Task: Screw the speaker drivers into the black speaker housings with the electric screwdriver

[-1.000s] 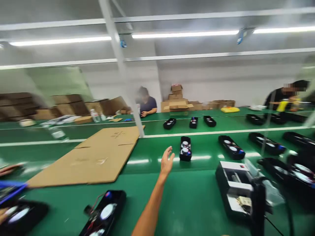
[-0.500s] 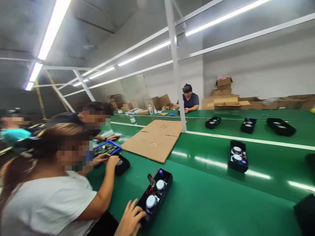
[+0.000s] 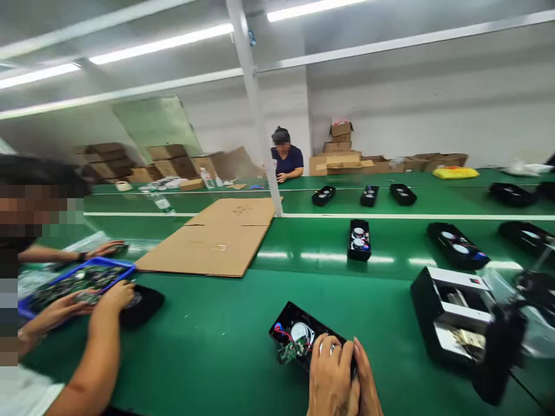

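Observation:
A black open speaker box (image 3: 282, 323) lies on the green bench in front of me, its far end pointing up and left. Inside it are white-backed round speakers (image 3: 302, 333), red wires and a blue part. A small green circuit board (image 3: 291, 350) hangs over its near left edge. My left hand (image 3: 332, 372) lies over the box's near right end, fingers bent around it and covering a speaker. Close against it, my right hand (image 3: 366, 378) holds the same end from the right, its fingers partly hidden.
At left, a co-worker's hands (image 3: 113, 297) work by a blue tray (image 3: 130, 267) of circuit boards and another black box (image 3: 145, 306). A flat cardboard sheet (image 3: 208, 248) lies ahead. Several speaker boxes (image 3: 359, 254) stand beyond. A black-and-white container (image 3: 427, 323) is at right.
My view has swung right. The speaker box has turned, its far end now pointing left. My right hand has come into view on it beside my left hand.

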